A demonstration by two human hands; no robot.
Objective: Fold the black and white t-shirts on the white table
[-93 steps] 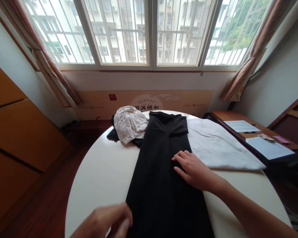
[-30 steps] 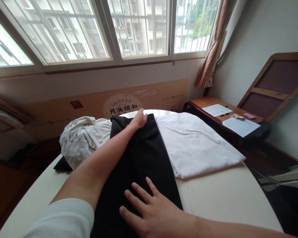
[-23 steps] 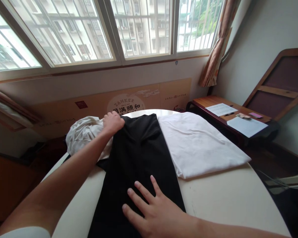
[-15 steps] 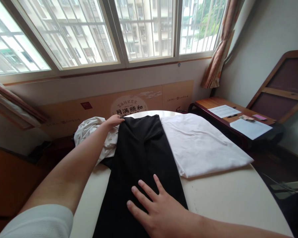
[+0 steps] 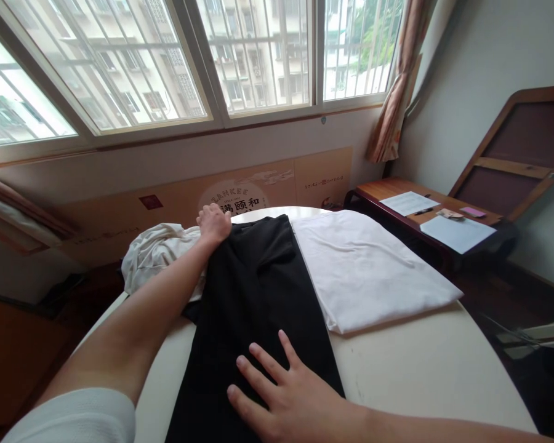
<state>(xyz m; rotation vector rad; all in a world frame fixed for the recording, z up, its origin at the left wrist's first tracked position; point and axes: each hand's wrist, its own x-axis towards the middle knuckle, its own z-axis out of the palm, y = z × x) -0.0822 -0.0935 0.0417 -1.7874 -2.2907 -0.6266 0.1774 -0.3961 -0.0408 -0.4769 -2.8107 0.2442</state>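
A long black garment (image 5: 258,289) lies folded lengthwise down the middle of a round white table (image 5: 420,363). My left hand (image 5: 213,223) reaches to its far left corner, fingers curled on the cloth's edge. My right hand (image 5: 281,394) rests flat on the near part of the black cloth, fingers spread. A crumpled white garment (image 5: 154,255) sits just left of my left hand. A folded white garment (image 5: 369,267) lies flat to the right of the black one.
A low wooden side table (image 5: 397,191) with papers (image 5: 455,234) and a pen stands at the right. A wooden board (image 5: 517,154) leans on the right wall. A printed cardboard panel (image 5: 277,181) runs under the window. Curtains hang at both window ends.
My left hand went from the black garment's near left edge to its far end and now curls at the far left corner. My right hand stays flat on the near part.
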